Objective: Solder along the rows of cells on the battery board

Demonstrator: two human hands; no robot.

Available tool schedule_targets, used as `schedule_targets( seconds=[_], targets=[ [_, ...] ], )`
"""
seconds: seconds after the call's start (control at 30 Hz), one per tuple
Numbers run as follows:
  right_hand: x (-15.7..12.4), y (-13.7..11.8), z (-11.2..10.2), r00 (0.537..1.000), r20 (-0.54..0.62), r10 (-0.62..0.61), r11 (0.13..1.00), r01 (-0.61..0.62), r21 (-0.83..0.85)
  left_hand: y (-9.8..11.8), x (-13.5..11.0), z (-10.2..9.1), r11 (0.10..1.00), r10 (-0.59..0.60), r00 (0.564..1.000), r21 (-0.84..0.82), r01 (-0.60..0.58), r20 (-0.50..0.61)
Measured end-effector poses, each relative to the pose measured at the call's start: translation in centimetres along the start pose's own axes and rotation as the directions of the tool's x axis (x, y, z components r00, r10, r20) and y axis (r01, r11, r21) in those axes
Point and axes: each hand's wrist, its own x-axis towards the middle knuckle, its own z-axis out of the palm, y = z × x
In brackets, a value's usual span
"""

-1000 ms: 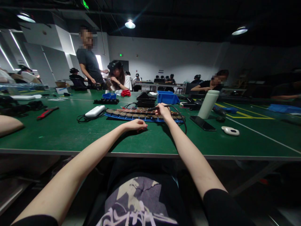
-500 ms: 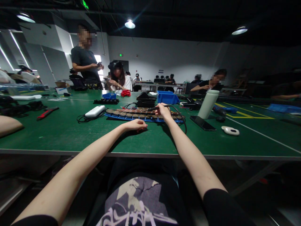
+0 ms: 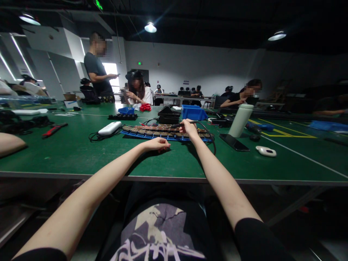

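Right hand (image 3: 189,128) clenched around slim black corded tool (image 3: 178,125) above blue tray (image 3: 163,136); left hand (image 3: 157,144) curled closed, empty, on green table (image 3: 67,152) near front edge.

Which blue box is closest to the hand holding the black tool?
The bigger blue box, just behind the right hand gripping the black tool. The smaller blue box sits much farther to the left.

Green counter (image 3: 67,152): broad, marked with white and yellow lines toward its right end. Beyond the counter: further tables (image 3: 174,97), then a white back wall (image 3: 190,69) bearing a green exit sign (image 3: 139,63). Above the counter: dark ceiling (image 3: 217,18), with round lamps (image 3: 150,28) lit. Beyond the counter's far left: a bright window (image 3: 111,69).
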Motion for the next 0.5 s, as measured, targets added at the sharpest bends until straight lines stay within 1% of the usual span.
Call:
schedule_targets(
  seconds=[0.5],
  targets=[
    [-0.35, -0.34, 0.01, 1.0, -0.016, 0.009, 1.0, -0.009, -0.008, 0.23, -0.16, 0.13, 1.0, -0.001, 1.0, -0.014, 0.001, 0.0]
  ],
)
